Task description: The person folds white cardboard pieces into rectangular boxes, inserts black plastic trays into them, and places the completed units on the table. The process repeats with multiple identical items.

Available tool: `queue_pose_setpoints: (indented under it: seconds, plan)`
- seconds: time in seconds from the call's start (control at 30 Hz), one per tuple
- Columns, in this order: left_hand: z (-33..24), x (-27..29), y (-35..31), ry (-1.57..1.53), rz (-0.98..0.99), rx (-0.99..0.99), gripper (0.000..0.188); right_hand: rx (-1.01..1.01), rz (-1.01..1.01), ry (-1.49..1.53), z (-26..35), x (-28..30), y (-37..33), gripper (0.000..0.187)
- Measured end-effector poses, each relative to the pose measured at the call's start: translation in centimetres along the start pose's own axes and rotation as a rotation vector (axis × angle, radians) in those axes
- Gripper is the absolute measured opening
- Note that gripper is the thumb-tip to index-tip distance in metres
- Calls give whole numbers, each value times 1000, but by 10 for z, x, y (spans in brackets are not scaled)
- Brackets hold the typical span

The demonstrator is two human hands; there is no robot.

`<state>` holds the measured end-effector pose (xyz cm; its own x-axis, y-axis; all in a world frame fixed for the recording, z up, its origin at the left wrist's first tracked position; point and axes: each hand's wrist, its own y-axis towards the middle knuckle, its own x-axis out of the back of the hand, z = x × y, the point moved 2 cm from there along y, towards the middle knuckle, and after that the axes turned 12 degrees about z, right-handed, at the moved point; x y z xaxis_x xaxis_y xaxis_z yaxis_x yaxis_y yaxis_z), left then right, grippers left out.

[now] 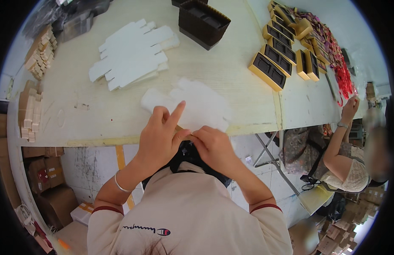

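A flat white die-cut card blank [201, 102], blurred by motion, lies at the table's front edge under my fingers. My left hand [161, 134] grips its near edge, the index finger stretched out over the white card and the thumb turned toward the other hand. Right beside it, my right hand [214, 146] pinches the same edge between thumb and bent fingers. A narrow gold-coloured strip shows between the two hands; the fingers hide most of it. Farther left on the table lies a stack of similar white card blanks [131, 55].
Dark brown plastic trays [204, 23] stand nested at the back. Gold boxes with dark inserts [268, 70] line the right side, near red tassels [342, 80]. Bundled pale card pieces [31, 112] sit at the left edge. A co-worker's hand [351, 108] reaches in at right.
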<state>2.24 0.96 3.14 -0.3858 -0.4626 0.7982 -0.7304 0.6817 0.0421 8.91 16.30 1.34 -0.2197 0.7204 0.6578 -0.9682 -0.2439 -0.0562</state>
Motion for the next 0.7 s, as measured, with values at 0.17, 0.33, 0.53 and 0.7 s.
queue_pose_setpoints:
  seconds: [0.17,0.33,0.53,0.7]
  plan:
    - [7,-10,12,-35,80,-144,38,17,112,439,4,16,-24,41]
    - [5,0,46,-130,163,-245,40,229,30,-461,-22,38,-52,48]
    - [6,2,82,69,96,-422,25,294,-108,-282,-30,28,-27,24]
    - [1,19,39,53,148,-409,18,64,-150,-141,-29,29,0,27]
